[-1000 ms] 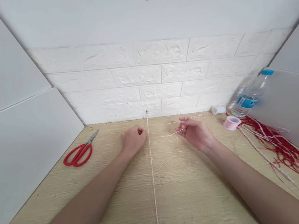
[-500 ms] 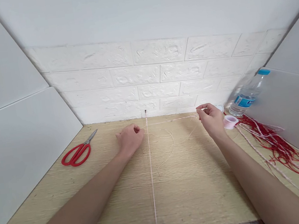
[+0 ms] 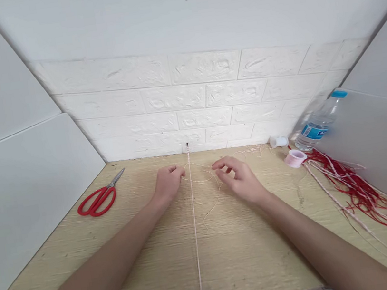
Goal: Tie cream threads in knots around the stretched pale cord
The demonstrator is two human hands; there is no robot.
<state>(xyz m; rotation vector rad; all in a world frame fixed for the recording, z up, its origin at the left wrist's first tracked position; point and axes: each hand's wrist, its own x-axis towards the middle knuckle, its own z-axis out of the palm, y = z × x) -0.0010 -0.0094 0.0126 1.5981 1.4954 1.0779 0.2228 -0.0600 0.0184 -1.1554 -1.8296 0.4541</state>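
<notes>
Taut pale cord (image 3: 194, 221) runs down the middle of the worktop (image 3: 161, 274), from the far wall (image 3: 121, 143) to the near edge. Left of it, my left hand (image 3: 169, 183) pinches thin thread (image 3: 198, 181) looped across the cord; right of it, my right hand (image 3: 238, 178) curls beside the loop, its grip unclear. Red-handled scissors (image 3: 104, 192) lie left, a pink spool (image 3: 294, 159) far right.

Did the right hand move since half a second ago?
Yes. The right hand has moved left, away from the pink spool and closer to the taut cord in the middle.
</notes>
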